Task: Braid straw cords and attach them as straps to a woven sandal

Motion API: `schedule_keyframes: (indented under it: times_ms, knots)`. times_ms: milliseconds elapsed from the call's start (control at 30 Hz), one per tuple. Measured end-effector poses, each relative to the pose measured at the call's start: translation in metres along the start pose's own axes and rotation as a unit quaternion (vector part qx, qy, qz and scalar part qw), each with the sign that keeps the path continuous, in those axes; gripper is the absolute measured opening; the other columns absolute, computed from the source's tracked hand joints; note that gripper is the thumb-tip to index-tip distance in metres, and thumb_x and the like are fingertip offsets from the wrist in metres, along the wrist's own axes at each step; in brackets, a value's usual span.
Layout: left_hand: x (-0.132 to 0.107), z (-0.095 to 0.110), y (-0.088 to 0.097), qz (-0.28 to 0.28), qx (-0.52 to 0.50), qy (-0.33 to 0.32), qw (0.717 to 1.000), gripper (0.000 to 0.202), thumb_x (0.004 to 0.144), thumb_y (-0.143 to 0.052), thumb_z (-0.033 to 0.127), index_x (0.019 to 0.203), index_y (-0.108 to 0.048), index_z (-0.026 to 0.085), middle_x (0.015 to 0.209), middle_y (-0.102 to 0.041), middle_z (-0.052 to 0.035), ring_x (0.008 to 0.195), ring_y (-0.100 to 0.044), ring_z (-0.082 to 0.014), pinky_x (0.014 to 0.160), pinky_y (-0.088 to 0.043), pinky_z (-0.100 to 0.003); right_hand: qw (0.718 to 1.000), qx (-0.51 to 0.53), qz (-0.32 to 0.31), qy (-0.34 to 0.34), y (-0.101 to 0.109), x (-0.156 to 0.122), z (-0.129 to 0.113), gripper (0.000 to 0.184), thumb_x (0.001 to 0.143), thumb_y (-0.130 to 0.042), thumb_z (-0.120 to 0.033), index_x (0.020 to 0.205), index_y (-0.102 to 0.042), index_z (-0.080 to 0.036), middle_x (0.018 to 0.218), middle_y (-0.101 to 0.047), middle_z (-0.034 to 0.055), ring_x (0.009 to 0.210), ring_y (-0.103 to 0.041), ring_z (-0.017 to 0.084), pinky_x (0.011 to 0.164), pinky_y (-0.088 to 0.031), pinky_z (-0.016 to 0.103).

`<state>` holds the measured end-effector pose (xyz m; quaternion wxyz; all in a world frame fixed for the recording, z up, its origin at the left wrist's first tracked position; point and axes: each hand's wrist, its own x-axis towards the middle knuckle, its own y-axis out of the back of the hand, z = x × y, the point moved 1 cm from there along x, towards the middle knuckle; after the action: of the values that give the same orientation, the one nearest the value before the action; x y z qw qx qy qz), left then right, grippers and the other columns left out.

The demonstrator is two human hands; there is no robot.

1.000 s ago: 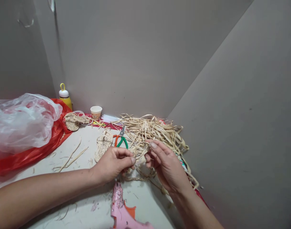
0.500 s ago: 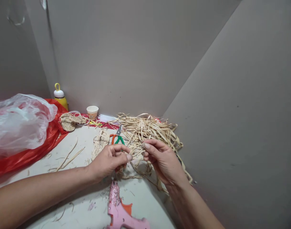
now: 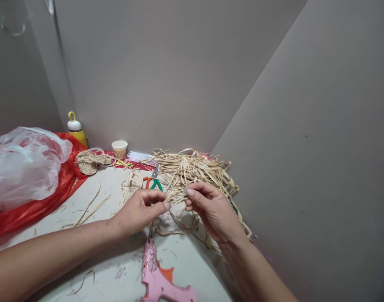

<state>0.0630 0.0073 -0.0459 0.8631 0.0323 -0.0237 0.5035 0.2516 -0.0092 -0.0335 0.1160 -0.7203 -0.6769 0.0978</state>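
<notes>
My left hand [image 3: 140, 211] and my right hand [image 3: 210, 209] meet over the white table [image 3: 84, 235], both pinched on a pale braided straw cord [image 3: 176, 200] held between them. The cord's loose end trails down and loops on the table below my hands. Just behind lies a heap of flat dried straw strips [image 3: 192, 170]. A woven straw piece [image 3: 130, 186] lies left of the scissors [image 3: 154, 181], whose handles are orange and green.
A pink glue gun [image 3: 158, 279] lies at the near edge. A clear plastic bag [image 3: 22, 163] sits on red plastic [image 3: 37, 201] at left. At the back stand a yellow bottle [image 3: 76, 129], a paper cup [image 3: 119, 149] and another woven straw piece [image 3: 87, 161]. Grey walls close the corner.
Both hands have drifted slightly left and up in the picture, still pinching the cord; the view has shifted a little, showing more of the glue gun.
</notes>
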Motion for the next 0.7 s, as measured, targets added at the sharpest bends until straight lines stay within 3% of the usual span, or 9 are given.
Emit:
schedule_keyframes:
  times_ms: [100, 267, 367, 600, 700]
  knots:
    - [0.0, 0.003, 0.001, 0.02, -0.01, -0.019, 1.0, 0.028, 0.079, -0.07, 0.031, 0.103, -0.069, 0.018, 0.095, -0.07, -0.0044, 0.084, -0.059, -0.0147, 0.076, -0.044, -0.028, 0.999, -0.029, -0.02, -0.004, 0.0, -0.002, 0.001, 0.023, 0.061, -0.088, -0.03, 0.072, -0.072, -0.017, 0.059, -0.065, -0.0024, 0.05, -0.06, 0.008, 0.051, -0.053, 0.018]
    - [-0.003, 0.003, -0.001, 0.028, -0.069, -0.003, 0.997, 0.021, 0.078, -0.071, 0.029, 0.094, -0.072, 0.017, 0.071, -0.064, 0.0008, 0.062, -0.05, -0.0084, 0.062, -0.041, -0.023, 0.999, -0.01, -0.052, -0.011, -0.007, -0.006, 0.003, 0.032, 0.061, -0.088, -0.026, 0.09, -0.074, -0.02, 0.066, -0.064, -0.0031, 0.055, -0.061, 0.008, 0.054, -0.054, 0.019]
    - [-0.004, 0.002, -0.001, 0.047, -0.085, 0.008, 0.995, 0.022, 0.076, -0.073, 0.03, 0.093, -0.072, 0.016, 0.066, -0.062, 0.0013, 0.057, -0.047, -0.0076, 0.057, -0.038, -0.022, 0.998, 0.031, -0.054, -0.02, -0.011, -0.008, 0.003, 0.041, 0.06, -0.088, -0.023, 0.099, -0.073, -0.022, 0.069, -0.063, -0.0042, 0.055, -0.061, 0.008, 0.054, -0.055, 0.018]
    - [-0.003, 0.005, -0.001, 0.06, -0.086, 0.009, 0.994, 0.019, 0.073, -0.075, 0.028, 0.086, -0.073, 0.014, 0.065, -0.063, 0.0002, 0.056, -0.047, -0.0072, 0.055, -0.038, -0.021, 0.993, 0.044, -0.079, -0.071, -0.013, -0.007, 0.009, 0.026, 0.06, -0.088, -0.027, 0.078, -0.074, -0.014, 0.066, -0.067, -0.0003, 0.055, -0.06, 0.008, 0.051, -0.054, 0.017]
    - [-0.003, 0.004, -0.002, 0.05, -0.085, 0.035, 0.994, 0.021, 0.073, -0.075, 0.03, 0.089, -0.074, 0.015, 0.064, -0.064, 0.0004, 0.055, -0.05, -0.0074, 0.056, -0.041, -0.022, 0.994, 0.055, -0.068, -0.06, -0.012, -0.006, 0.01, 0.024, 0.063, -0.086, -0.027, 0.08, -0.075, -0.015, 0.066, -0.068, -0.0006, 0.054, -0.06, 0.007, 0.051, -0.055, 0.015]
